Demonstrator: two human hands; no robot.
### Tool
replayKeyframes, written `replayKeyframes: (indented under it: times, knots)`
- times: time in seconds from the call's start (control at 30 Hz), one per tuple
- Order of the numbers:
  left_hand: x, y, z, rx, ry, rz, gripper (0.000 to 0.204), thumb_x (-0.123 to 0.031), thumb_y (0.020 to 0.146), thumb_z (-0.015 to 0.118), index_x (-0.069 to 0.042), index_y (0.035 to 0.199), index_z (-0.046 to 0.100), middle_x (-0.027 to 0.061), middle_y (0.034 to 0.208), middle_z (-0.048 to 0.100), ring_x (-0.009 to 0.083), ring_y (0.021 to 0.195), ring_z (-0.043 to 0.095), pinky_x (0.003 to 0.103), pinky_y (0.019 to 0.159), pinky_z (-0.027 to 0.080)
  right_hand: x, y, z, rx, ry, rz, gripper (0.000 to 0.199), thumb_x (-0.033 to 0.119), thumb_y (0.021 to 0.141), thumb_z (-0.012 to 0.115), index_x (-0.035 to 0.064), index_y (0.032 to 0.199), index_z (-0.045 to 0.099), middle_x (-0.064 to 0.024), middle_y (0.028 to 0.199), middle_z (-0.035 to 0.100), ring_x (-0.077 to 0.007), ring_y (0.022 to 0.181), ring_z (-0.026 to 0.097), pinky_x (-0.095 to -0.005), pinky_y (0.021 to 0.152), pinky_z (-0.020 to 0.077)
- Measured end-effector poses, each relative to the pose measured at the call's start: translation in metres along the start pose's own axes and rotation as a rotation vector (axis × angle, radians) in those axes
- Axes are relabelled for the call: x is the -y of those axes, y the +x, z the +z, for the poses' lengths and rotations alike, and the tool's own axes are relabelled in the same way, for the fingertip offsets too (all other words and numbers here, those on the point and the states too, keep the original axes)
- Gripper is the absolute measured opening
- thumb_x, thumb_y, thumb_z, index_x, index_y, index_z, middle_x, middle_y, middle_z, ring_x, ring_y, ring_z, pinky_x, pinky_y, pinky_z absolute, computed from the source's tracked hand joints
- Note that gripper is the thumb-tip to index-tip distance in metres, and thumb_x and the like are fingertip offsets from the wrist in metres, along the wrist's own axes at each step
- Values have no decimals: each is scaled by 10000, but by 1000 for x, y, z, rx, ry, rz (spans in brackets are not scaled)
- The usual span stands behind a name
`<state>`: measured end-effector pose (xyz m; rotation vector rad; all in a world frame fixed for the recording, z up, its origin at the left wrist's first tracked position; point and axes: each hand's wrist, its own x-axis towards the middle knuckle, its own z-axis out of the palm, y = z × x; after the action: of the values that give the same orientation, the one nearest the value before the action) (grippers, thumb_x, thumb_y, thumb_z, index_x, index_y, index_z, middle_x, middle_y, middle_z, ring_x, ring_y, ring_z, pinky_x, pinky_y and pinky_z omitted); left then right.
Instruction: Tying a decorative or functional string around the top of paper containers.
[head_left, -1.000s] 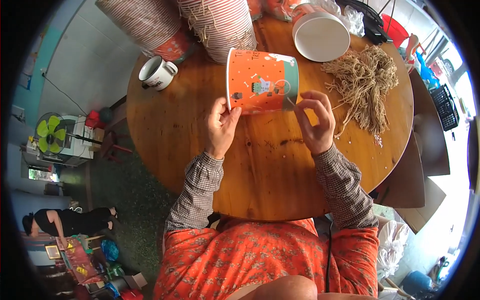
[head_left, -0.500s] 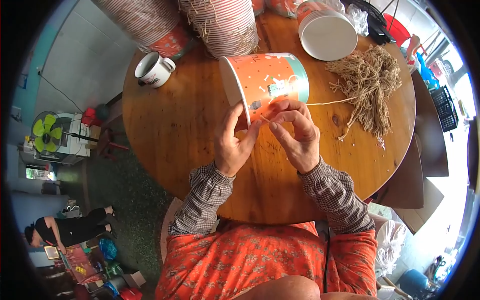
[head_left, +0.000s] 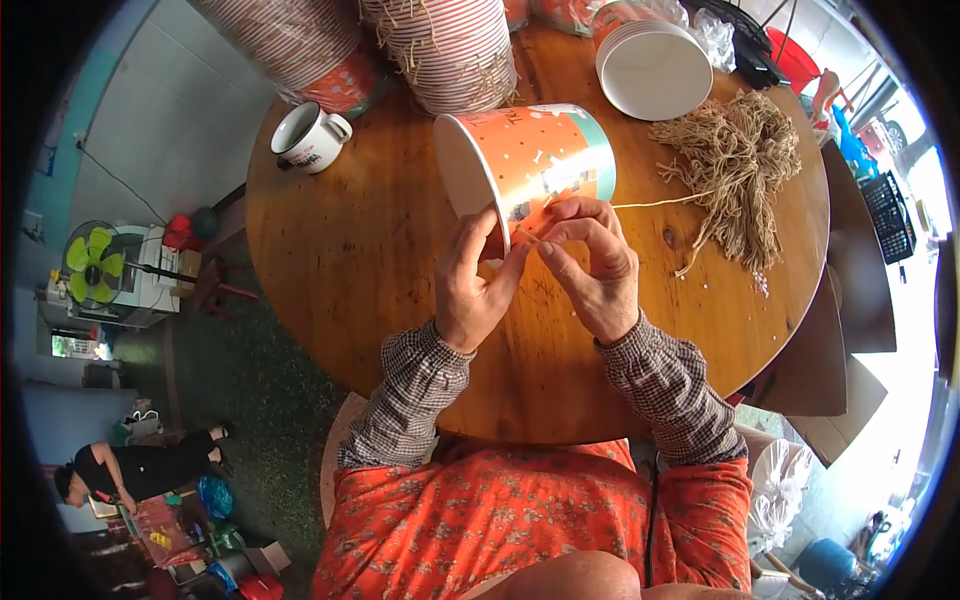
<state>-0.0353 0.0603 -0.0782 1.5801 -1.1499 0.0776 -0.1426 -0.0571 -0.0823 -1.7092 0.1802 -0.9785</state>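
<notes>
An orange and teal paper bucket (head_left: 535,145) lies tipped on its side above the wooden table, its white opening turned to the left. My left hand (head_left: 472,290) grips the bucket's rim, with the thumb on the near side and the fingers partly hidden at the opening. Close beside it, my right hand (head_left: 600,270) pinches the end of a thin string between thumb and index finger against the printed wall. From behind that hand the string (head_left: 660,203) runs right to a tangled bundle of tan string (head_left: 745,180) on the table.
Tall stacks of nested paper buckets (head_left: 445,50) stand at the far side. A shorter stack (head_left: 655,75) lies at the far right. An enamel mug (head_left: 318,140) sits at the left. Cardboard (head_left: 820,350) leans beyond the table's right edge. Another person (head_left: 150,465) bends at the lower left.
The bucket has tilted slightly, its near rim shifting a little right. My left hand has moved slightly right with it. My right hand stays nearly in place, still pinching the string.
</notes>
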Motion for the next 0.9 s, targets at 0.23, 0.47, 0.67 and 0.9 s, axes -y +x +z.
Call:
replayKeyframes:
  times: [0.23, 0.47, 0.67, 0.9]
  knots:
    - [-4, -3, 3, 31, -10, -7, 419, 27, 832, 681, 31, 1219, 522, 113, 1045, 631, 170, 893, 660, 278, 735, 543, 6, 1, 3, -63, -125, -25, 145, 29, 769, 738, 35, 875, 639, -91, 1016, 571, -208, 978, 571, -322, 850, 484]
    - [3, -8, -3, 179, -197, -135, 151, 59, 829, 524, 38, 966, 584, 124, 873, 587, 221, 732, 585, 311, 660, 478, 2, 0, -2, -10, -226, 28, 119, 42, 784, 714, 29, 877, 641, -79, 877, 604, -210, 803, 608, -317, 737, 504]
    - [5, -4, -3, 76, 47, -36, 145, 57, 799, 617, -5, 929, 598, 107, 829, 608, 243, 692, 626, 318, 599, 489, 4, -3, 0, 131, -149, 62, 205, 107, 810, 715, 14, 953, 602, -98, 844, 649, -197, 776, 641, -316, 719, 517]
    - [-24, 2, -5, -21, 339, 285, 180, 42, 768, 647, -15, 929, 590, 123, 860, 597, 309, 760, 617, 377, 645, 503, 14, -1, 9, 38, -260, 90, 208, 143, 882, 663, -14, 899, 527, -93, 628, 630, -113, 562, 615, -249, 509, 492]
